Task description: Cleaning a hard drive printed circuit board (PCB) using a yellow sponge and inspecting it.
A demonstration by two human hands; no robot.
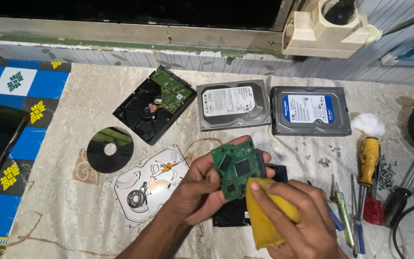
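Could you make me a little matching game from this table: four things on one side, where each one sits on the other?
Things:
1. green circuit board
2. yellow cloth
3. shiny disc
4. yellow-handled screwdriver

Places:
A. lying left of the opened silver drive
B. held in the left hand
C. among the tools at the right
D. under the right hand, pressed to the board

Pairs: 1-B, 2-D, 3-A, 4-C

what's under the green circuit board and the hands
A black drive body lies on the cloth beneath the left hand and the green circuit board. The right hand and yellow cloth cover most of it.
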